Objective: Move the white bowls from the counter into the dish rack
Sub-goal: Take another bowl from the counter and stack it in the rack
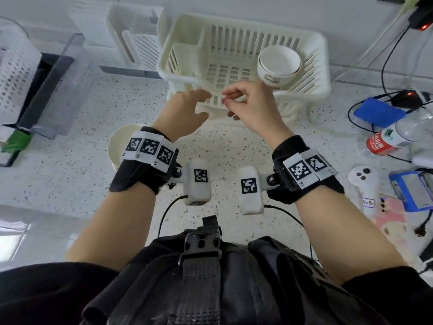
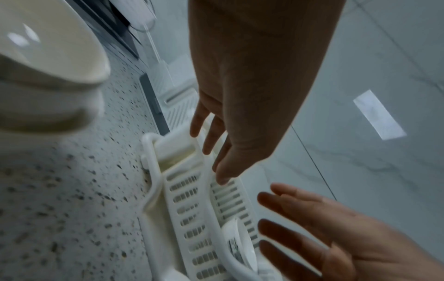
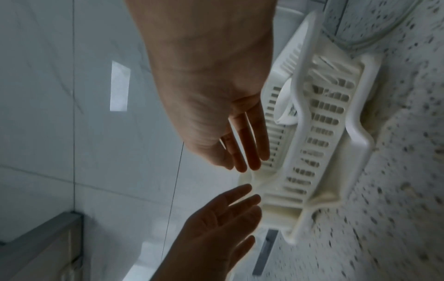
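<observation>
A white dish rack (image 1: 316,73) stands at the back of the speckled counter. One white bowl (image 1: 278,64) lies tilted in its right part, also visible as the bowl (image 2: 238,245) and the bowl (image 3: 283,106) in the wrist views. A second white bowl (image 1: 118,146) sits on the counter, partly hidden under my left wrist; the left wrist view shows this bowl (image 2: 48,66) close by. My left hand (image 1: 203,105) and right hand (image 1: 228,103) hover side by side over the rack's near rim. Both have loose, extended fingers and hold nothing.
A clear grey container (image 1: 54,90) and a perforated white basket (image 1: 16,66) stand at the left. Behind the rack is another white drainer (image 1: 136,41). At the right lie a plastic bottle (image 1: 393,137), a blue pad (image 1: 379,112), cables and a white controller (image 1: 362,177).
</observation>
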